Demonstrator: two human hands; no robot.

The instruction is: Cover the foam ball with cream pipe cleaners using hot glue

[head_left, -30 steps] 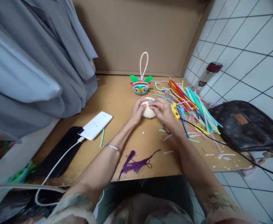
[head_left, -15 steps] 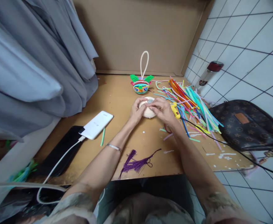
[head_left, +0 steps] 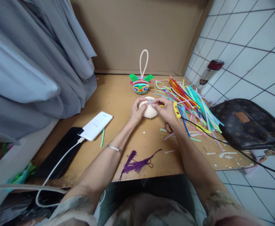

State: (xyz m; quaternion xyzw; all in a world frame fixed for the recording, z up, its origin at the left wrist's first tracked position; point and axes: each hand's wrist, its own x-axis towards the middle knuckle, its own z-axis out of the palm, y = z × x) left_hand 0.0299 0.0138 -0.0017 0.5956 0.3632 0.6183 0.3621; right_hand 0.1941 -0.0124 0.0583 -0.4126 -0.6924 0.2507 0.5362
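A cream, ribbed, rounded piece (head_left: 151,112) like a coiled ball rests between my hands at the middle of the table. My left hand (head_left: 137,110) grips its left side, fingers behind and thumb on top. A small greyish, see-through patch (head_left: 149,101) shows at its upper face. My right hand (head_left: 165,109) has thumb and fingertips pinched at the piece's right upper edge, beside that patch; what lies between them is too small to tell. Just beyond stands a finished-looking lion-head ornament (head_left: 141,86) with green ears and a white loop.
Many coloured pipe cleaners (head_left: 194,103) lie at the right, near a yellow glue gun (head_left: 176,110) with a black cord. Purple tassels (head_left: 136,164) lie at the front. A white power bank (head_left: 97,125) and black phone (head_left: 62,153) are left; a brown bag (head_left: 250,124) sits right.
My right hand's fingers have drawn slightly right, off the greyish patch, uncovering more of the cream piece. My left hand keeps its hold. The view has shifted slightly.
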